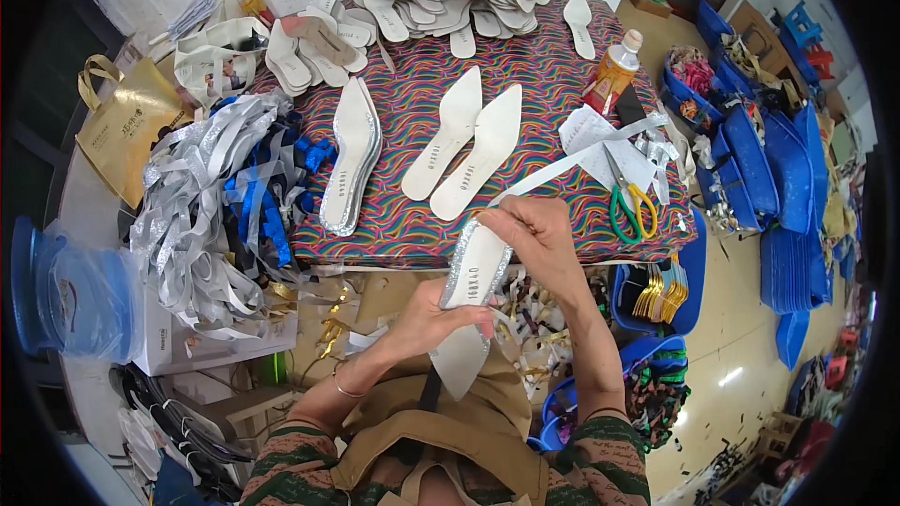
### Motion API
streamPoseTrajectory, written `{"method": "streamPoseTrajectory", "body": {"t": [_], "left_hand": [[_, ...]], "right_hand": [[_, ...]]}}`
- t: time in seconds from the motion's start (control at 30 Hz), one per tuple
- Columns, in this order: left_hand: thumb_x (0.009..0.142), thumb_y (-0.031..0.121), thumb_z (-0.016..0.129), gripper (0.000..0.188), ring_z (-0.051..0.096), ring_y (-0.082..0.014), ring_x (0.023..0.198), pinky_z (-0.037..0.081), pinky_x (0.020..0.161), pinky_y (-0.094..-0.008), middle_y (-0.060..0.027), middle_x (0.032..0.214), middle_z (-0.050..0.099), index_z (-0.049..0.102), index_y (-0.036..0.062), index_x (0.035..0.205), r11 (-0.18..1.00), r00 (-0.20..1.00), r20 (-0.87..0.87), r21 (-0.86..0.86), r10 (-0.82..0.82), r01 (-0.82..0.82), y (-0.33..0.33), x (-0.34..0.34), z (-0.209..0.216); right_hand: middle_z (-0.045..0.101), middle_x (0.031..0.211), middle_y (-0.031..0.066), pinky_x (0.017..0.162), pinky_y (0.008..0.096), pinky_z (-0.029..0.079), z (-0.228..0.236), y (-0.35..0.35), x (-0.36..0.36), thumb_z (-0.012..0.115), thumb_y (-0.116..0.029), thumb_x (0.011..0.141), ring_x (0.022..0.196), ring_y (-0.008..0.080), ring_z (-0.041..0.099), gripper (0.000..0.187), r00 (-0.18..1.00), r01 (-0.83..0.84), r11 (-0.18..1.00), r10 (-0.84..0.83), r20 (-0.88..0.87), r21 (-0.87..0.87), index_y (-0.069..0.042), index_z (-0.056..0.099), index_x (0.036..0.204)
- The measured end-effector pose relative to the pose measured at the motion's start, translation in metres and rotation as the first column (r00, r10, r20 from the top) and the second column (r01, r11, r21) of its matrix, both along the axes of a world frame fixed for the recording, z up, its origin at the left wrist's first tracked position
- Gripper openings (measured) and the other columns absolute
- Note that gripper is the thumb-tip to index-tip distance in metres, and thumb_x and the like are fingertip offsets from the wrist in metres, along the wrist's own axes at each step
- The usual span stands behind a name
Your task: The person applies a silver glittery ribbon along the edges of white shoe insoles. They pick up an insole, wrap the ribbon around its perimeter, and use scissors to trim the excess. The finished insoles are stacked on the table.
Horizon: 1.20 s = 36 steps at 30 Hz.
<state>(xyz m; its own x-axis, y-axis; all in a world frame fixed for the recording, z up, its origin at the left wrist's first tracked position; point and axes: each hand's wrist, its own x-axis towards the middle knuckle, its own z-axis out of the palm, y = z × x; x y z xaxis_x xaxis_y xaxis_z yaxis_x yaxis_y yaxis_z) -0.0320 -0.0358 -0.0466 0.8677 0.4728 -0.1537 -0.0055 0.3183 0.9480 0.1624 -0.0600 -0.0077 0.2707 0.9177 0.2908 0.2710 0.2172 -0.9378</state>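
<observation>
1. The left hand (427, 319) grips a pale insole (478, 267) around its middle, thumb across the upper face and the other fingers beneath.
2. The right hand (536, 236) is closed in a pinch, thumb and fingers pressing a silvery strip (548, 171) against the insole's rounded heel edge.
3. The insole is held in front of the person, near the front edge of the bench (394, 236), its heel end up and its pointed end down over a tan apron (394, 412).
4. Glittery silver trim lines both sides of the heel part; the strip's free length runs from the right hand across the bench to a white paper (623, 169).
5. Scissors (625, 187) with one green and one yellow handle lie partly over that paper, to the right.
6. On the patterned bench cover, two loose insoles (478, 152) lie side by side, with a neat stack (352, 159) to their left.
7. A large heap of insoles (459, 5) covers the far side, and a bottle (614, 73) stands by the paper.
8. Left of the bench hangs a tangled bundle of silver ribbons (192, 225).
</observation>
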Motion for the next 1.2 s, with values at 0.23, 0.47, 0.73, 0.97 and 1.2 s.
{"method": "streamPoseTrajectory", "body": {"t": [0.23, 0.47, 0.73, 0.97, 1.2], "left_hand": [[0.091, 0.01, 0.064, 0.016, 0.064, -0.0114, 0.082, 0.049, 0.078, -0.0275, -0.0069, 0.081, 0.07, 0.064, -0.0027, 0.1, 0.999, 0.997, -0.071, 0.048, 0.001, 0.003, 0.0, -0.003, -0.006], [0.092, 0.015, 0.063, 0.021, 0.062, -0.0103, 0.077, 0.049, 0.073, -0.0268, -0.0041, 0.081, 0.069, 0.065, -0.0019, 0.104, 0.992, 1.0, -0.02, 0.129, 0.001, 0.001, -0.003, 0.003, -0.006], [0.103, 0.052, 0.021, 0.067, 0.058, -0.0091, 0.075, 0.046, 0.068, -0.0255, -0.0052, 0.083, 0.067, 0.066, 0.0017, 0.1, 0.999, 0.991, -0.124, -0.033, -0.046, 0.042, 0.019, 0.009, 0.016], [0.102, 0.045, 0.037, 0.055, 0.058, -0.01, 0.066, 0.046, 0.062, -0.024, -0.0061, 0.078, 0.065, 0.065, -0.0012, 0.095, 0.981, 0.982, -0.081, -0.086, 0.169, -0.176, 0.011, 0.026, 0.023], [0.101, 0.046, 0.042, 0.052, 0.057, -0.0135, 0.051, 0.045, 0.046, -0.0241, -0.0054, 0.071, 0.06, 0.063, -0.0014, 0.092, 0.798, 0.81, 0.026, -0.19, 0.586, -0.571, 0.021, 0.046, 0.008]], "right_hand": [[0.043, 0.054, 0.0012, 0.046, 0.0274, 0.027, 0.006, -0.003, 0.007, 0.068, -0.013, 0.086, 0.052, 0.0056, 0.035, 0.03, 0.961, -0.144, 0.99, 0.139, 0.239, 0.001, 0.001, 0.053, 0.065], [0.055, 0.06, 0.0008, 0.049, 0.0257, 0.035, -0.014, -0.011, -0.005, 0.066, -0.009, 0.087, 0.057, 0.0043, 0.046, 0.017, 0.969, -0.074, 0.996, 0.085, -0.231, 0.058, -0.001, 0.061, 0.072], [0.052, 0.063, -0.0008, 0.05, 0.024, 0.032, -0.012, -0.018, -0.011, 0.065, -0.004, 0.086, 0.055, 0.0054, 0.042, 0.018, 0.96, 0.045, 0.994, -0.015, -0.278, 0.101, 0.0, 0.058, 0.07], [0.05, 0.066, -0.0031, 0.051, 0.0229, 0.031, -0.017, -0.021, -0.038, 0.066, -0.001, 0.085, 0.058, 0.0047, 0.041, 0.016, 0.906, 0.185, 0.983, -0.164, -0.39, 0.017, -0.002, 0.055, 0.073], [0.044, 0.076, -0.0052, 0.059, 0.019, 0.031, -0.046, -0.03, -0.078, 0.073, 0.002, 0.078, 0.067, 0.0027, 0.04, 0.032, 0.838, 0.274, 0.955, -0.294, -0.46, -0.111, -0.009, 0.043, 0.086]]}}
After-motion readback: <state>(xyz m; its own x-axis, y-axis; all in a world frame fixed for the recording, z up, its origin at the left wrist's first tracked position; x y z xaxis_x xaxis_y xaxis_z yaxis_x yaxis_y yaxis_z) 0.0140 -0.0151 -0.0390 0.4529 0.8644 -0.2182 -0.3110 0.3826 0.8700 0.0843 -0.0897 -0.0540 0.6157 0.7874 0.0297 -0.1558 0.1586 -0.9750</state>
